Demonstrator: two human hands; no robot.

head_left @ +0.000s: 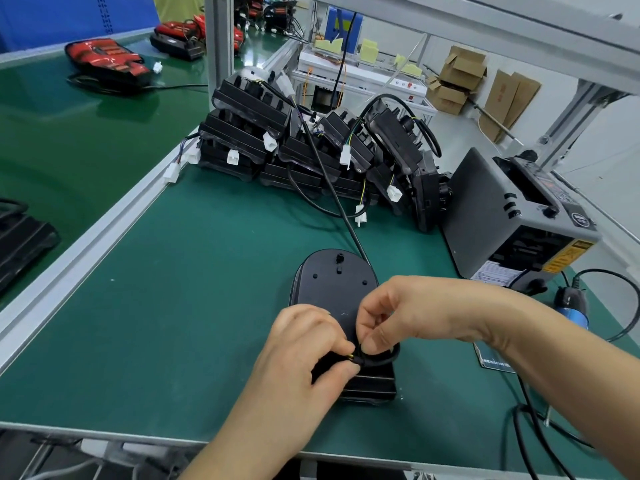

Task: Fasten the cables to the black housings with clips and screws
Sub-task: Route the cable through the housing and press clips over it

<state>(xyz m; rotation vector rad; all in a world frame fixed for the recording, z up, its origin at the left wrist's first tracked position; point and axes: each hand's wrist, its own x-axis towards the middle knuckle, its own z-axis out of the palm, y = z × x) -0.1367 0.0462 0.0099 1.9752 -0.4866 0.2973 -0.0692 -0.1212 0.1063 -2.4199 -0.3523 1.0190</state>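
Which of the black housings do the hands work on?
The single housing lying flat near the front edge, apart from the pile behind. The left hand and right hand pinch a black cable over its near end.

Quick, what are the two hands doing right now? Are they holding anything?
Left hand: closed, pinching the black cable at the near end of the black housing.
Right hand: closed, pinching the same cable.

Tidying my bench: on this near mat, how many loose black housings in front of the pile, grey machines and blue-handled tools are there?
Loose black housing: 1
Grey machine: 1
Blue-handled tool: 1
Total: 3
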